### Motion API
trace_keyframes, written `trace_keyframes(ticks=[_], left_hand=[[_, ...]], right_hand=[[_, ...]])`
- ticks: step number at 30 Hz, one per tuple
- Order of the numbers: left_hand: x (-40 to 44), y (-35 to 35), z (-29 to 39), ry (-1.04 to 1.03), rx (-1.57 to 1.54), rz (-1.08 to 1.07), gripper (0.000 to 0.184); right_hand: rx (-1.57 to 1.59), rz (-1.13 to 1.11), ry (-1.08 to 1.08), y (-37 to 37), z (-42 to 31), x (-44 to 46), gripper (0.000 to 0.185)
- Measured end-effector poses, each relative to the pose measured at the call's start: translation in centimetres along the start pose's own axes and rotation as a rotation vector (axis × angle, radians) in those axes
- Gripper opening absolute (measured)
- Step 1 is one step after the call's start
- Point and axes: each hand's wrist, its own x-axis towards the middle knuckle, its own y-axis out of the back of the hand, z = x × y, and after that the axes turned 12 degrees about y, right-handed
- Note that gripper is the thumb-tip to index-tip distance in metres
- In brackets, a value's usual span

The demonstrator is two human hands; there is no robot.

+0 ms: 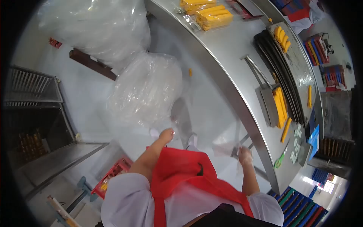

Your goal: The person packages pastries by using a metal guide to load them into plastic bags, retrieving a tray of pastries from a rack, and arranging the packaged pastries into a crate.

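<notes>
My left hand (166,135) hangs over the floor in front of my red apron (183,164), its fingers curled together. Something small and shiny shows at the fingertips, too small to name. Farther right, my right hand (245,156) is closed on thin clear plastic (226,146), beside the curved edge of the steel table (227,62). The plastic is see-through and its outline is faint. Beyond my left hand, a large clear plastic sack (147,89) rests on the floor.
Yellow sticks (280,106), a metal scoop (267,102), dark trays (280,72) and green-handled scissors (280,160) lie on the table. Packed yellow bundles (213,17) sit farther along. A red crate (113,176) and metal racks (34,87) stand left.
</notes>
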Motion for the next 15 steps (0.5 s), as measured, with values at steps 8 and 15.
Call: trace_keyframes(ticks=[8, 15], left_hand=[[14.5, -11.1, -4.9, 0.095, 0.487, -0.279, 0.029], [31.9, -25.6, -15.6, 0.025, 0.476, 0.003, 0.048]], right_hand=[[-0.201, -0.366, -0.268, -14.5, 7.2, 3.7, 0.030], [-0.243, -0.364, -0.250, -25.8, 11.8, 10.3, 0.027]])
